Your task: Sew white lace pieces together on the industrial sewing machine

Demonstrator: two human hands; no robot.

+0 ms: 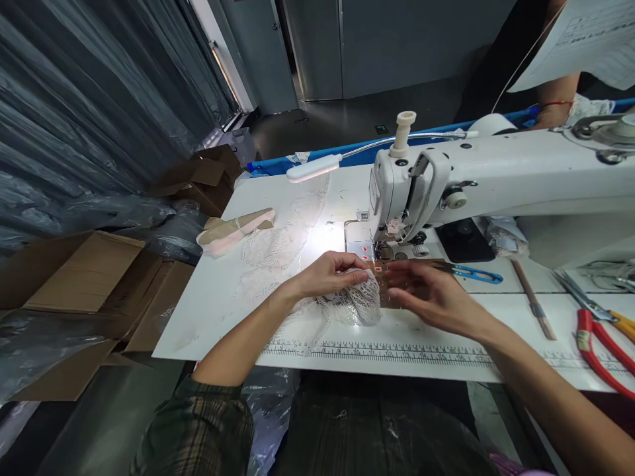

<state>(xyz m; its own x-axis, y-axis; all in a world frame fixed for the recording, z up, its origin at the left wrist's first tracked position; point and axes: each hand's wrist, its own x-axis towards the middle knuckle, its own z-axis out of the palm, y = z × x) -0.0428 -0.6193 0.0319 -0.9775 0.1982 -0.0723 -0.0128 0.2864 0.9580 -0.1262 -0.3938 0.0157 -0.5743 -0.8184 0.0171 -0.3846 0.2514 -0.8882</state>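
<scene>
White lace fabric [354,307] is bunched in front of the sewing machine [397,192], pinched between the thumb and fingers of my left hand [335,272]. More lace [278,244] spreads flat over the left part of the white table [198,317]. To the right of the bunch, my right hand [429,294] hovers over a brown strip [391,294] with its fingers apart, holding nothing that I can see. Blue thread snips [479,274] lie just beyond that hand.
Red-handled scissors [590,337] and a brush [533,301] lie at the right. A lamp [313,168] reaches over the table. A rolled bundle [235,231] lies at the left, beside cardboard boxes [84,271]. Across the table, a person's arm [558,99] shows near paper sheets [585,46].
</scene>
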